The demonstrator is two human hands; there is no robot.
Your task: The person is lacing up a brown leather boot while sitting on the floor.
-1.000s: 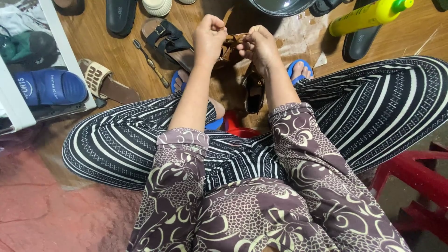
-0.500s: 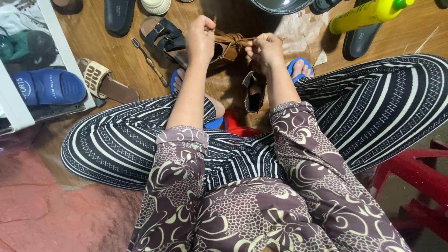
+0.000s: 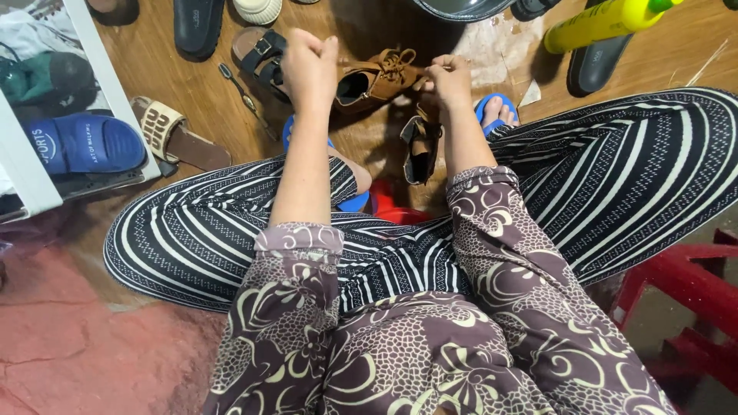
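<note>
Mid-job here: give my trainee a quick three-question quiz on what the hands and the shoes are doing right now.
1. True or false: both hands touch the brown lace-up shoe.
2. Which hand pinches at the laces end: A left hand, B right hand?
3. What lies right of the blue slipper?

Key: 1 true. 2 B. 3 the beige strapped sandal, on the wooden floor.

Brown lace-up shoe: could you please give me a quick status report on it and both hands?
Left hand grips the brown shoe at its heel. Right hand pinches its laces. Second brown shoe lies just below, apart.
</note>
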